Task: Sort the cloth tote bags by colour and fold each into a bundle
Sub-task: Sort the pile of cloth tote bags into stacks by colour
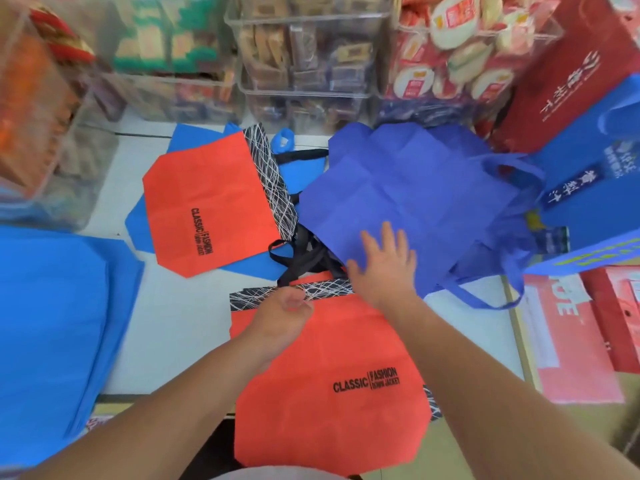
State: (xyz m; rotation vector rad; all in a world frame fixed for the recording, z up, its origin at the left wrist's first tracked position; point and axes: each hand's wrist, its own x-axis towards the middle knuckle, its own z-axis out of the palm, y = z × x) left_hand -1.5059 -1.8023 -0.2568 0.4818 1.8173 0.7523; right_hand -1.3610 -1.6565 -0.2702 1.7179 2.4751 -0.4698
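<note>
Head view: left grip (284, 311) pinches the patterned rim of the red bag (329, 393) at lower centre; right grip (384, 265), fingers spread flat, rests on the blue bag (415, 195) at centre right

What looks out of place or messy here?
The far orange bag lies askew on top of light blue bags, colours mixed. The near orange bag hangs over the counter edge, and the dark blue bag sprawls creased over tangled black handles.
</note>
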